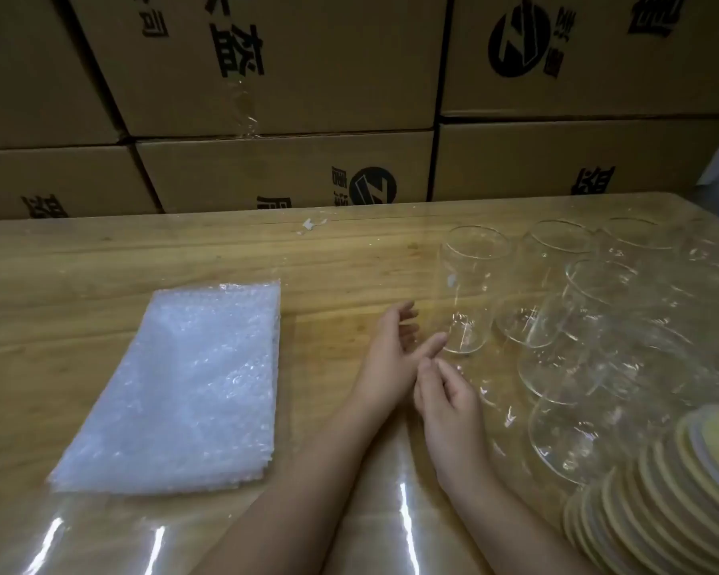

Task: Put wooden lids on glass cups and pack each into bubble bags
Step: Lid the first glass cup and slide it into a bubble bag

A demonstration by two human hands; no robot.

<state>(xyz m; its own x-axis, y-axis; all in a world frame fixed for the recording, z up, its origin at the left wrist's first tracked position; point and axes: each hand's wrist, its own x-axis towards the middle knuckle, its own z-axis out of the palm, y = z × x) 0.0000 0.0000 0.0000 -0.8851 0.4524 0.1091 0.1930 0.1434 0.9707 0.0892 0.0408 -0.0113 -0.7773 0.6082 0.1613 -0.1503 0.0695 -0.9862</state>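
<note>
Wooden table [142, 251] with a shiny clear film [405, 516] over the near part, which throws bright glare streaks. Right behind it there's a wall of stacked cardboard boxes [283, 76] with black printed characters and a round logo. A small white scrap [312, 224] sits near the back edge.

The glass cups [578, 350] are bunched on the right side, some upright and some on their sides, I think. They're so transparent and overlapped that I can't count them or tell where one ends. The wooden lids [665, 487] lie fanned in an overlapping row at the bottom right corner, cut off by the frame edge. The stack of bubble bags [183, 392] lies flat on the left, well apart from the cups.

Both hands are in the middle, holding nothing. The left hand [391, 354] is loose, with spread fingers [407, 309], and its thumb points at the base of the nearest upright cup [472, 284]. It's just beside it, but I can't tell if it actually touches. The right hand [449, 408] hovers just below the left, fingers relaxed and slightly curled, next to a cup lying by it.
</note>
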